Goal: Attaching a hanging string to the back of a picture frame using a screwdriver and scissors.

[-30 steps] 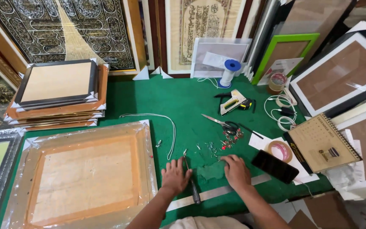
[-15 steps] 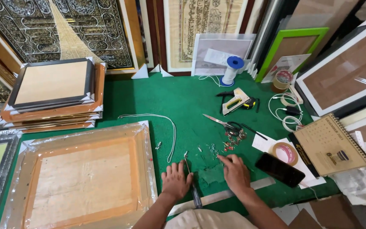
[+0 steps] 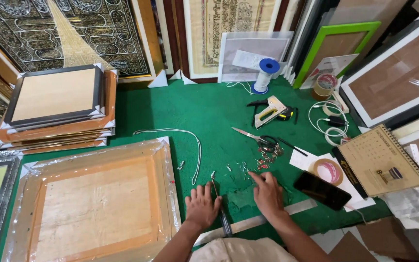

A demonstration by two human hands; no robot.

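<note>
Green felt (image 3: 195,111) under 2 flat, open-gripped hands: left (image 3: 201,207) beside screwdriver (image 3: 220,206), right (image 3: 267,194) empty.

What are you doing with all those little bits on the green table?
A person leans over a green table crowded with picture frames. The left hand lies flat on the felt beside a screwdriver. The right hand reaches with its fingertips into a scatter of small metal fittings. A large plastic-wrapped frame lies face down to the left, with a white cord next to it.
</note>
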